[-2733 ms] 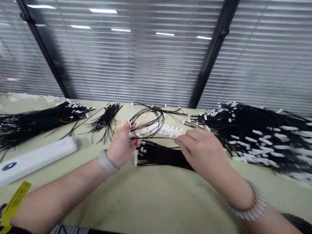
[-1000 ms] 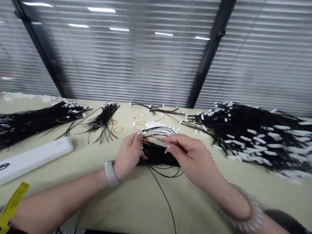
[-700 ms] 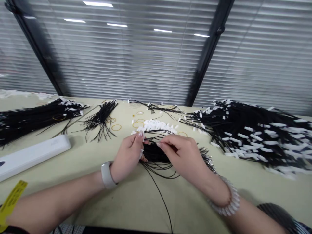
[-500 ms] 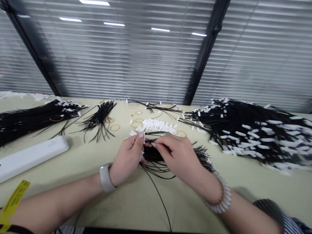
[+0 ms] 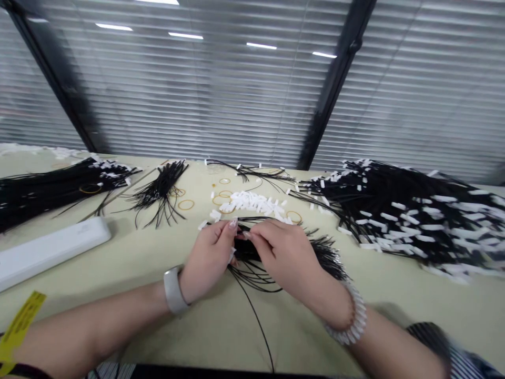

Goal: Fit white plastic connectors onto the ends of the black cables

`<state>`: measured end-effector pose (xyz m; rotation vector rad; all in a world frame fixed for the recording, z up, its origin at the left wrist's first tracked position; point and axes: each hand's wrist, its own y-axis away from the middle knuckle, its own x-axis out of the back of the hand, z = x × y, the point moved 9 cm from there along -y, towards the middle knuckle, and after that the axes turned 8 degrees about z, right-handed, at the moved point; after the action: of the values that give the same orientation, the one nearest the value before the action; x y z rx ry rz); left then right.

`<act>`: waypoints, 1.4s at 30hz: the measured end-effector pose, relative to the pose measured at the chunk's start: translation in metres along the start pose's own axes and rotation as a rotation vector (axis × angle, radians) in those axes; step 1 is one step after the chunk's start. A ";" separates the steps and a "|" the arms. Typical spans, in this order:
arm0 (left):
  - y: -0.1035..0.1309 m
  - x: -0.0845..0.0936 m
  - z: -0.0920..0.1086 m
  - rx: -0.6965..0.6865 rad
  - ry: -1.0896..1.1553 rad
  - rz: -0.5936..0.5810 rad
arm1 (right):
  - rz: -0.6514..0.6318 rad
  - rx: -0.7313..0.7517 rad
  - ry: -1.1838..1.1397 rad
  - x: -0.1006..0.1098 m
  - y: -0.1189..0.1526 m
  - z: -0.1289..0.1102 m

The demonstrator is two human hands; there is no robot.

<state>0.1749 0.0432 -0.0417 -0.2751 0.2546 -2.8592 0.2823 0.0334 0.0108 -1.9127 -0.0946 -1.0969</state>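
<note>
My left hand [image 5: 209, 255] is closed in a pinch, thumb against forefinger, on the end of a black wire. A small white piece shows below those fingers. My right hand [image 5: 286, 252] pinches a black wire close by, its fingertips almost touching the left ones. Beneath both hands lies a bundle of black wires [image 5: 252, 276], its cut ends [image 5: 331, 255] fanning out to the right. One loose wire trails toward the table's front edge. Just beyond the hands is a pile of short white sleeves [image 5: 254, 202]. The exact contact at the fingertips is too small to make out.
A big heap of black wires with white sleeves [image 5: 418, 216] covers the right side. More wires [image 5: 47, 187] and a small bunch [image 5: 160, 189] lie left, near a long white box [image 5: 55, 250]. Rubber bands [image 5: 186, 205] are scattered about. Window blinds [image 5: 236, 100] stand behind the table.
The white piece that stood at my left fingertips no longer shows plainly there. My fingertips have drawn slightly closer together; both hands otherwise keep nearly the same place.
</note>
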 end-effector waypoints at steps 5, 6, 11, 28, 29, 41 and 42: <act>0.002 0.000 -0.002 0.038 -0.036 -0.011 | 0.082 0.127 0.071 0.003 0.004 -0.012; 0.001 0.000 -0.003 0.055 -0.039 -0.016 | 0.098 0.165 0.086 0.003 0.006 -0.014; 0.001 -0.002 -0.005 0.188 -0.007 -0.044 | 0.146 0.362 0.162 0.009 0.010 -0.023; 0.003 0.001 0.008 0.118 -0.060 -0.033 | 0.156 0.430 0.157 0.002 0.012 -0.029; 0.002 0.001 0.010 0.106 -0.063 -0.031 | 0.156 0.416 0.145 0.004 0.011 -0.029; -0.023 0.028 -0.006 0.169 0.257 0.233 | -0.112 0.304 0.321 0.004 0.013 -0.037; -0.026 0.031 -0.008 0.174 0.260 0.247 | -0.119 0.262 0.354 0.004 0.012 -0.028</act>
<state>0.1380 0.0607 -0.0392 0.1530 0.0794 -2.6436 0.2719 0.0049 0.0111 -1.4743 -0.1476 -1.4141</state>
